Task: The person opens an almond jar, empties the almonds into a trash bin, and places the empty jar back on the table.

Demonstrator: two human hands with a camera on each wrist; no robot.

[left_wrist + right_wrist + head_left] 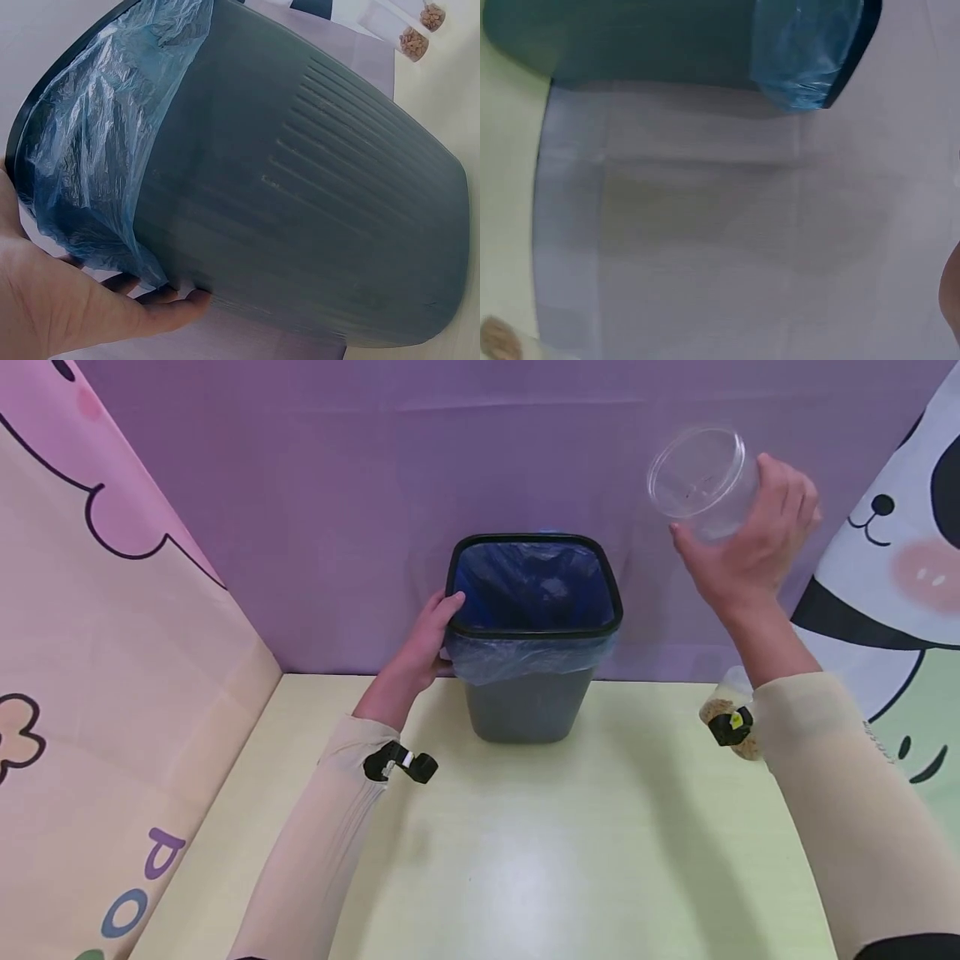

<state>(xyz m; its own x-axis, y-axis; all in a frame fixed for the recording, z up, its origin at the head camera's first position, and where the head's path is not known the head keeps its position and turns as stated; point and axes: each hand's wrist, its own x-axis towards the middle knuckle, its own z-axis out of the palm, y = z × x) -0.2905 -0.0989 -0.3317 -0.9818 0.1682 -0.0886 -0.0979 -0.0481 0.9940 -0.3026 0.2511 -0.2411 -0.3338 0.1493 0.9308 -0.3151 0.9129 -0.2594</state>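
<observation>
A grey trash can [529, 702] with a black rim and a blue plastic bag lining [536, 581] stands on the table against the purple backdrop. My left hand [429, 639] grips its left rim, thumb over the edge; in the left wrist view the fingers lie along the can's side below the bag's fold. Up to the right of the can, my right hand [757, 535] holds a clear plastic cup [701, 481] in the air, round mouth tilted toward the head camera. No contents are visible in the cup. Only a bit of the right hand [951, 292] shows in the right wrist view.
A clear container with brown bits [723, 702] stands at the table's back right, partly behind the right sleeve. Two such containers [412, 43] appear in the left wrist view. Printed cloth walls [480, 452] close off the back and both sides of the table [525, 843].
</observation>
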